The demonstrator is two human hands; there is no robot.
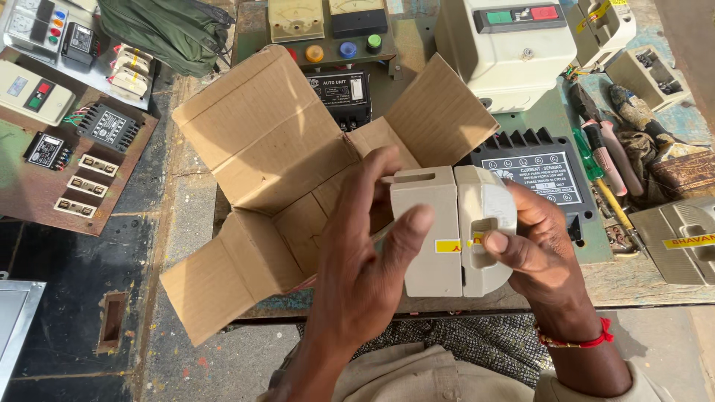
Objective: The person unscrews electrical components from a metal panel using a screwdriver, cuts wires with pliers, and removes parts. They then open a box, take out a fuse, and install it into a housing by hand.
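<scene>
Cluttered worktop (640, 279), open cardboard box (268, 186) at centre. Beige switch unit (450, 234) held just above box's near edge: left hand (365, 260) curled round its left face, right hand (540, 246) gripping right side. Could slip, thumbs-only grip seeming light.

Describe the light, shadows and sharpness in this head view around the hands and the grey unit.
Head view: hard, warm sunlight from the right; the grey plastic unit is brightly lit and sharp. The left hand is shaded on its near side and slightly soft, being closest to the lens. The right hand is crisp. The open cardboard box shows shadowed folds; edges bow slightly from the wide lens.
</scene>
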